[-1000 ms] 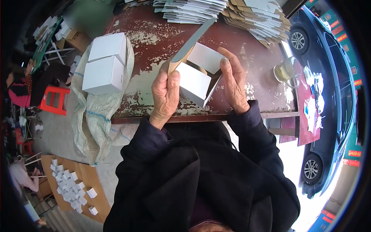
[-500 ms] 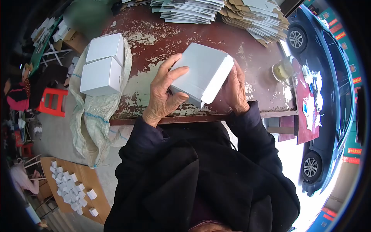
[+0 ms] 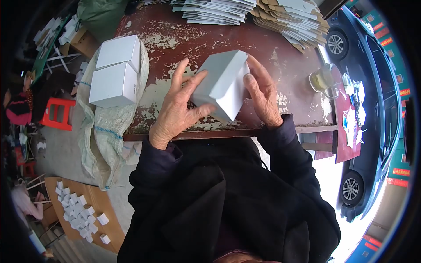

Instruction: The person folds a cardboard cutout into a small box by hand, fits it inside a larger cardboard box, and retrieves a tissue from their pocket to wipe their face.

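Observation:
A white carton, its lid folded down, is tilted between my hands above the worn red table. My left hand is at its left side with fingers spread, the fingertips and thumb touching the box. On the right, my right hand grips the carton's side, thumb on the near face and fingers behind. To the left, two closed white boxes sit side by side on a pale woven sack.
Stacks of flattened cartons lie along the table's far side. A glass mug stands at the right. A red stool, another person's pink clothing and a board with small white boxes are at the left.
The carton's open lid has come down over its top, and the box has turned and tilted between my hands. My left hand has shifted left and its fingers have spread.

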The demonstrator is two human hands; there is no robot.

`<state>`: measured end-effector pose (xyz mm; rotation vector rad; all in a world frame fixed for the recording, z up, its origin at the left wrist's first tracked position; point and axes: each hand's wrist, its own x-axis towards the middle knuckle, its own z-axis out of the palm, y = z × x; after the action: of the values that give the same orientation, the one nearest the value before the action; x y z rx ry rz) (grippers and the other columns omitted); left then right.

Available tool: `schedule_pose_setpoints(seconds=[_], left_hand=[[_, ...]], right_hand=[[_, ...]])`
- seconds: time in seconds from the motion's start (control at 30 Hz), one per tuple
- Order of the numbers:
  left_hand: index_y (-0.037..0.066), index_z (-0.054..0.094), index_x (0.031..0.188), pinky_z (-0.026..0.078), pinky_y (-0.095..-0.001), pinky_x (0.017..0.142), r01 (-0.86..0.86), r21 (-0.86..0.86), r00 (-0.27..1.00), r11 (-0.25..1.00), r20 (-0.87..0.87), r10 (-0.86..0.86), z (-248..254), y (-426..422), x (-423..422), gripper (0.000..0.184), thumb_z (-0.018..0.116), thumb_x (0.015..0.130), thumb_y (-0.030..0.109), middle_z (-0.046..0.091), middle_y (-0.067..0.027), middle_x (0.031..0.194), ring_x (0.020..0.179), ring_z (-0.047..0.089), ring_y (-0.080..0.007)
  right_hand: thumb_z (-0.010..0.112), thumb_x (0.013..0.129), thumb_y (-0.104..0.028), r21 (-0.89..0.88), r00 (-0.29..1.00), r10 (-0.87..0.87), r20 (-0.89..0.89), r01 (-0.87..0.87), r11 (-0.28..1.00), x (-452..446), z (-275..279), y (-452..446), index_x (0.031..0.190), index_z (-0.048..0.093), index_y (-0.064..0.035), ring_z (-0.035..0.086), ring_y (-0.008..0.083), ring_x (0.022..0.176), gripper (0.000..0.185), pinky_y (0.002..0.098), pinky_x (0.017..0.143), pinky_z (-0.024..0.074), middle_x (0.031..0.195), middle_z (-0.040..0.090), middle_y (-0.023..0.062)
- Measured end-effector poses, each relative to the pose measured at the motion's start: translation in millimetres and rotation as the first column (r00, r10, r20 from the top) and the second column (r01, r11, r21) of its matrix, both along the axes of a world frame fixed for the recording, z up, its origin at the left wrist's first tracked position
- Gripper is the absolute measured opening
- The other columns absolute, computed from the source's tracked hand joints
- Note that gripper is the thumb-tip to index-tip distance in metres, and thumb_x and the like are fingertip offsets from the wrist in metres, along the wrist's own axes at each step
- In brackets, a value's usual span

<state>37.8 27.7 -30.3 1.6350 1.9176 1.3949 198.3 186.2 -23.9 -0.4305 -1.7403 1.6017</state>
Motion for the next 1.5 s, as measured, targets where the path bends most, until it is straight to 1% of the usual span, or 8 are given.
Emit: schedule_pose_setpoints(seconds=[0.33, 0.47, 0.67, 0.83, 0.97, 1.17, 1.3, 1.5], left_hand=[[0.010, 0.040, 0.148, 0.036, -0.0440, 0.111, 0.074, 0.077, 0.951, 0.994, 0.295, -0.094, -22, 2, -1, 0.061, 0.064, 0.097, 0.033, 0.034, -0.0183, 0.151, 0.131, 0.045, -0.0342], [0.009, 0.031, 0.152, 0.035, -0.0425, 0.111, -0.049, 0.165, 0.858, 0.985, 0.513, -0.044, -25, 7, 12, 0.063, 0.056, 0.101, 0.036, 0.037, -0.0174, 0.150, 0.132, 0.044, -0.0328], [0.008, 0.029, 0.152, 0.035, -0.0420, 0.110, -0.137, 0.152, 0.906, 0.979, 0.419, 0.061, -29, 11, 6, 0.062, 0.050, 0.103, 0.039, 0.041, -0.0181, 0.146, 0.131, 0.043, -0.0336], [0.007, 0.034, 0.148, 0.039, -0.0401, 0.103, -0.162, 0.086, 0.887, 0.983, 0.450, 0.106, -26, 12, 0, 0.060, 0.050, 0.101, 0.040, 0.046, -0.0175, 0.139, 0.123, 0.047, -0.0299], [0.006, 0.038, 0.144, 0.042, -0.0385, 0.097, -0.183, 0.032, 0.866, 0.983, 0.477, 0.146, -22, 14, -5, 0.059, 0.050, 0.099, 0.041, 0.051, -0.0170, 0.133, 0.116, 0.051, -0.0269], [0.005, 0.047, 0.135, 0.042, -0.0352, 0.091, -0.184, 0.014, 0.814, 0.983, 0.562, 0.144, -15, 22, -17, 0.054, 0.053, 0.095, 0.040, 0.056, -0.0141, 0.120, 0.105, 0.052, -0.0225], [0.005, 0.052, 0.129, 0.042, -0.0321, 0.086, -0.159, 0.017, 0.803, 0.987, 0.584, 0.119, -21, 28, -26, 0.048, 0.056, 0.094, 0.037, 0.057, -0.0113, 0.110, 0.099, 0.053, -0.0205], [0.006, 0.054, 0.127, 0.042, -0.0302, 0.081, -0.092, 0.002, 0.781, 0.996, 0.621, 0.071, -22, 30, -33, 0.045, 0.058, 0.093, 0.035, 0.056, -0.0089, 0.106, 0.095, 0.051, -0.0176]], right_hand=[[0.069, 0.092, -0.013, 0.192, 0.993, -0.006, 0.120, -0.018, 0.981, 5, -9, 10, 0.140, 0.048, 0.0010, 0.060, 0.0230, 0.105, 0.054, 0.0324, 0.086, 0.0510, 0.120, 0.060, 0.0147], [0.067, 0.094, -0.012, 0.275, 0.968, -0.046, 0.248, -0.025, 0.961, 7, -3, 9, 0.144, 0.044, 0.0002, 0.061, 0.0257, 0.106, 0.057, 0.0318, 0.091, 0.0519, 0.130, 0.056, 0.0196], [0.071, 0.092, -0.014, 0.387, 0.957, -0.086, 0.276, -0.028, 0.922, 5, -3, 5, 0.146, 0.040, 0.0009, 0.063, 0.0248, 0.097, 0.064, 0.0301, 0.085, 0.0544, 0.122, 0.059, 0.0201], [0.076, 0.088, -0.021, 0.271, 0.992, -0.026, 0.120, -0.008, 0.963, -4, -7, -2, 0.144, 0.041, 0.0057, 0.061, 0.0236, 0.085, 0.071, 0.0331, 0.074, 0.0545, 0.108, 0.060, 0.0177], [0.078, 0.087, -0.024, 0.098, 0.947, 0.032, 0.320, -0.067, 0.993, -6, 11, 3, 0.147, 0.034, 0.0070, 0.061, 0.0245, 0.088, 0.081, 0.0332, 0.076, 0.0551, 0.108, 0.059, 0.0207], [0.076, 0.088, -0.024, 0.066, 0.934, 0.046, 0.354, -0.074, 0.995, -21, -2, 18, 0.150, 0.031, 0.0036, 0.061, 0.0238, 0.092, 0.081, 0.0331, 0.080, 0.0547, 0.111, 0.060, 0.0220], [0.068, 0.092, -0.019, 0.048, 0.990, 0.039, 0.134, -0.046, 0.998, -31, -20, 21, 0.149, 0.035, 0.0011, 0.059, 0.0205, 0.094, 0.069, 0.0318, 0.083, 0.0530, 0.111, 0.060, 0.0193], [0.060, 0.094, -0.018, -0.157, 0.973, 0.182, 0.143, -0.159, 0.975, -29, -7, 17, 0.143, 0.045, -0.0050, 0.056, 0.0194, 0.101, 0.053, 0.0304, 0.087, 0.0477, 0.120, 0.058, 0.0154]])
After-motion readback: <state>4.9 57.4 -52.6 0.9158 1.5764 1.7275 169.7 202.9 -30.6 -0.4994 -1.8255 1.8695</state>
